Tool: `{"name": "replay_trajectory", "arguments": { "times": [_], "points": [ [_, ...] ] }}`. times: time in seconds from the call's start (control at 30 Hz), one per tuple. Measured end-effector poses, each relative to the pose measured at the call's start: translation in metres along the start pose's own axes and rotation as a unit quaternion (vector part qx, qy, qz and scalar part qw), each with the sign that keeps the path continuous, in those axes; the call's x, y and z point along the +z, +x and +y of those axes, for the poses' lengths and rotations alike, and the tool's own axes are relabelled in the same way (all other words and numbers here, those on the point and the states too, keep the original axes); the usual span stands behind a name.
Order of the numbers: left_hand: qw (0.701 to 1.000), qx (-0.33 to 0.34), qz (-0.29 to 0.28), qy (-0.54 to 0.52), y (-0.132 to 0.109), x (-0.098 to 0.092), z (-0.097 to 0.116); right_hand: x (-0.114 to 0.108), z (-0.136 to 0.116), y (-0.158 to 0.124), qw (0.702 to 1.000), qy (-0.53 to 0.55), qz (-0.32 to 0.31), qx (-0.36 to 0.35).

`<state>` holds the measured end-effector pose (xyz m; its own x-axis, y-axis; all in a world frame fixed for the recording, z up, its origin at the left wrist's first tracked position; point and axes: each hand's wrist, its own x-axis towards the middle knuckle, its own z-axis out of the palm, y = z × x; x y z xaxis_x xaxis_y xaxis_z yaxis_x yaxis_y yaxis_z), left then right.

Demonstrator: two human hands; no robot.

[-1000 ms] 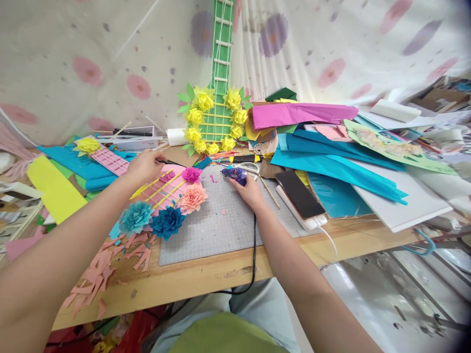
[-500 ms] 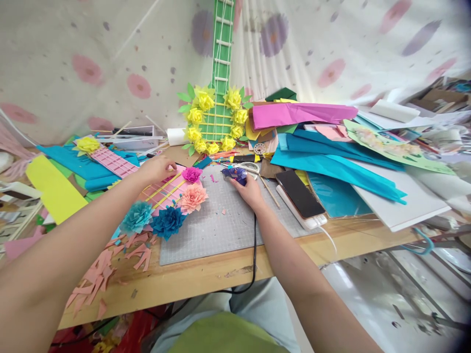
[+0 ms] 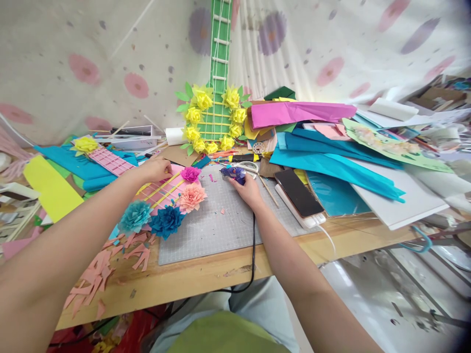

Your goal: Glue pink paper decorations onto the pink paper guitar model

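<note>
My left hand (image 3: 156, 170) is closed, its fingers curled at the far edge of a pink paper guitar (image 3: 167, 192); the fingertips are partly hidden. Magenta (image 3: 191, 173), peach (image 3: 192, 197), dark blue (image 3: 168, 222) and light blue (image 3: 135, 216) paper flowers border the guitar body. Yellow strips and thin strings cross it. In my right hand (image 3: 249, 190) is a dark blue glue gun (image 3: 233, 172), held low over the grey cutting mat (image 3: 209, 240). Its black cord (image 3: 253, 245) drops over the table edge.
A green paper guitar with yellow flowers (image 3: 220, 117) stands upright at the back. Scissors (image 3: 250, 167), a wooden stick (image 3: 268, 190) and a phone (image 3: 300, 192) on a white power bank lie to the right. Peach paper scraps (image 3: 91, 279) lie front left; blue paper sheets (image 3: 338, 169) pile up right.
The whole view has shifted slightly left. My left hand's fingers have drawn in a little at the guitar's edge. My right hand stays put with the glue gun.
</note>
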<state>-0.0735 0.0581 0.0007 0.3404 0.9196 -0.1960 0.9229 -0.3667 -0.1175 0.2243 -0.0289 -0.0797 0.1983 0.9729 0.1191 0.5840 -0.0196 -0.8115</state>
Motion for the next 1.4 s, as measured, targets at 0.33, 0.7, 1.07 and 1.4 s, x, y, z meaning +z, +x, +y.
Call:
{"name": "replay_trajectory", "arguments": {
  "times": [0.33,0.7,1.07,1.4],
  "points": [
    [0.978,-0.059,0.005,-0.201,-0.015,-0.009,-0.007,0.002,0.004,0.002,1.000,-0.004,0.002,0.001],
    [0.959,-0.139,0.033,-0.243,-0.031,-0.007,-0.013,0.003,0.004,0.002,1.000,0.008,0.005,-0.007],
    [0.960,-0.166,0.038,-0.220,-0.041,-0.008,-0.010,0.003,0.005,0.002,1.000,0.012,0.000,-0.007],
    [0.917,-0.180,0.071,-0.350,-0.048,-0.003,-0.014,0.002,0.002,0.000,1.000,0.007,0.004,-0.006]
  ]
}}
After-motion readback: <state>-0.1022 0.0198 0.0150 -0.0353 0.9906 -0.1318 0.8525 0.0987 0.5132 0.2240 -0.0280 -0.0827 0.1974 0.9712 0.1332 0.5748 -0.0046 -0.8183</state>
